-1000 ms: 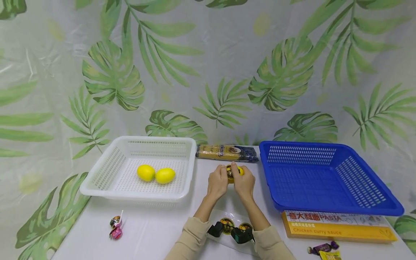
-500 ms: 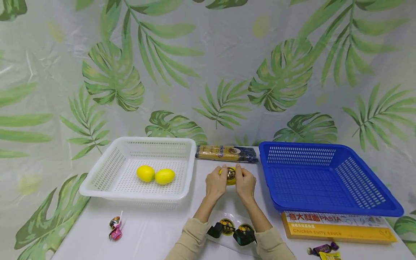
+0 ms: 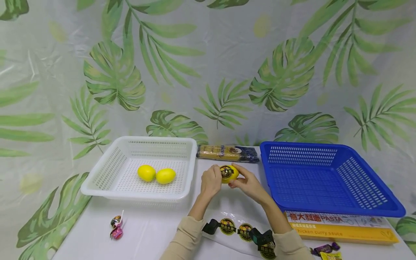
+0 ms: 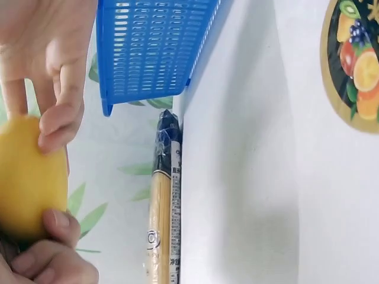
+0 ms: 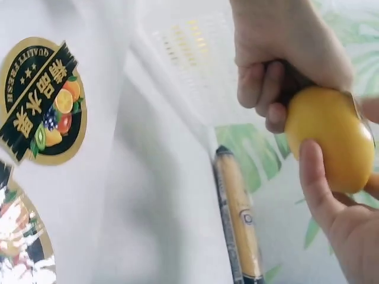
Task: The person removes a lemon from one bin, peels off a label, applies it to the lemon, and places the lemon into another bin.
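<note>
A yellow lemon with a black and gold sticker on the side facing me is held up over the table between both hands. My left hand, fingers curled, grips its left side. From the right, my right hand pinches it between thumb and fingers. In the right wrist view the right thumb presses on the lemon's skin. Below my wrists a clear sheet of round fruit stickers lies on the table, partly covered by the black wrist cameras.
A white basket holding two lemons stands left, a blue basket right. A spaghetti pack lies behind my hands. Front right are a pasta box and wrapped candies; front left, lollipops.
My right hand has turned and spread from beside the left thumb to the lemon's right side. The sticker shows more fully, and the right forearm has swung right, uncovering more of the sheet.
</note>
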The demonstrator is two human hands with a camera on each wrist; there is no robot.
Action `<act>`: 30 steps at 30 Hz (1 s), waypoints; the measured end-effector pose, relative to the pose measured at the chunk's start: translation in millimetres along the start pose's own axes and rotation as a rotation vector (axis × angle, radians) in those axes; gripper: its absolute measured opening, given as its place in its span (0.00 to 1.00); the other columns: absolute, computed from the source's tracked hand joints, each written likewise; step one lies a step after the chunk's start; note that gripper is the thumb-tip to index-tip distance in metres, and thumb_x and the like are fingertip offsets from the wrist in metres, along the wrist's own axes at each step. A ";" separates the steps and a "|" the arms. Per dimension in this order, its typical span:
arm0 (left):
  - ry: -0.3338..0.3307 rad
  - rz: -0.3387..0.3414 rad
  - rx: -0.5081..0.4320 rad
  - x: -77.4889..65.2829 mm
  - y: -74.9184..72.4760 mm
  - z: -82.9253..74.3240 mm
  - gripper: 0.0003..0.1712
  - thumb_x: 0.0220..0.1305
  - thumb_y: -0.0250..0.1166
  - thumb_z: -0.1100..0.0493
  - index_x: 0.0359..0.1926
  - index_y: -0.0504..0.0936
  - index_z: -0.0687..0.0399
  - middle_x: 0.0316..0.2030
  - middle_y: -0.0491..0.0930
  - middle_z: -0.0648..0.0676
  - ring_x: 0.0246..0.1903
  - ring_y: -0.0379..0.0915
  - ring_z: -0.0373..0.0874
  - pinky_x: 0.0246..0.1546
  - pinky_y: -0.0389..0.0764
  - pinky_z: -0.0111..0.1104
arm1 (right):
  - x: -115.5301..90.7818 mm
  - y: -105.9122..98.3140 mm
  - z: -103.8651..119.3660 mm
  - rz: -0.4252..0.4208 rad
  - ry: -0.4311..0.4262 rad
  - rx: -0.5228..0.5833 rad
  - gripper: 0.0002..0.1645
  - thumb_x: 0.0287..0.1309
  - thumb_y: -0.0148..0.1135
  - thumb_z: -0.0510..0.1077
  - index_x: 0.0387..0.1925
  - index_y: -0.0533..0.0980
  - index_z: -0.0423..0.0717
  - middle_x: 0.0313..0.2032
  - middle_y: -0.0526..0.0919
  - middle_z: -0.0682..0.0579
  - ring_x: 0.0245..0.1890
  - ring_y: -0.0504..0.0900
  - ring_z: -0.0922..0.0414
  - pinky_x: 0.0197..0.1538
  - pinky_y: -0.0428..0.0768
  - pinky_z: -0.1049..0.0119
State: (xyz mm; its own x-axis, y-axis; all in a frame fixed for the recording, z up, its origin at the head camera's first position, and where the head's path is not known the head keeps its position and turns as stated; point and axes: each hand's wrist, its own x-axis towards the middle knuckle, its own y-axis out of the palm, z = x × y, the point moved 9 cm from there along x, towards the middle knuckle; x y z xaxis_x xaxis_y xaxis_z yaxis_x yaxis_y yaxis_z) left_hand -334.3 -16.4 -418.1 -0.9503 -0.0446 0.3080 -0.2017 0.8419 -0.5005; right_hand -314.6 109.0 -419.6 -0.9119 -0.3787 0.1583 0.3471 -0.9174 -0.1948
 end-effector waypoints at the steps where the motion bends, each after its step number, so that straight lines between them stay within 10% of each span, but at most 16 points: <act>1: 0.018 0.018 -0.013 -0.4 0.5 -2.1 0.21 0.67 0.35 0.60 0.20 0.68 0.57 0.12 0.64 0.49 0.11 0.57 0.39 0.11 0.61 0.29 | -1.2 -0.1 1.2 0.012 -0.006 -0.031 0.39 0.57 0.59 0.31 0.67 0.54 0.29 0.55 0.67 0.28 0.40 0.81 0.44 0.41 0.81 0.66; 11: 0.048 0.185 -0.307 1.2 13.9 -10.6 0.15 0.68 0.47 0.61 0.37 0.78 0.65 0.15 0.78 0.57 0.10 0.68 0.36 0.10 0.62 0.24 | -13.9 -24.8 27.3 0.012 -0.042 -0.277 0.39 0.42 0.74 0.37 0.57 0.66 0.35 0.49 0.74 0.38 0.40 0.79 0.51 0.37 0.80 0.68; 17: 0.116 0.287 -0.375 6.2 36.1 -27.3 0.14 0.67 0.54 0.58 0.45 0.76 0.64 0.22 0.81 0.62 0.14 0.74 0.51 0.14 0.72 0.28 | -18.6 -68.9 51.2 0.018 0.032 -0.357 0.41 0.43 0.74 0.40 0.58 0.64 0.36 0.49 0.74 0.38 0.45 0.77 0.47 0.42 0.80 0.65; 30: 0.161 0.692 -0.150 2.0 124.7 -67.4 0.43 0.56 0.67 0.48 0.70 0.59 0.47 0.55 0.76 0.58 0.40 0.79 0.39 0.35 0.77 0.25 | 0.8 -192.9 26.4 0.011 0.158 -0.504 0.45 0.50 0.70 0.42 0.65 0.57 0.34 0.55 0.68 0.34 0.48 0.73 0.48 0.45 0.77 0.63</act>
State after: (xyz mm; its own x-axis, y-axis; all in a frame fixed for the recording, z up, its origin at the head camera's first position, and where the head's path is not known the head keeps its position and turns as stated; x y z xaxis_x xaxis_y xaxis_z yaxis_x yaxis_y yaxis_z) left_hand -345.4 124.7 -425.3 -0.7997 0.5948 0.0817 0.4788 0.7140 -0.5109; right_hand -376.4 282.4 -356.4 -0.9442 -0.3291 0.0137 0.2436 -0.7257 -0.6434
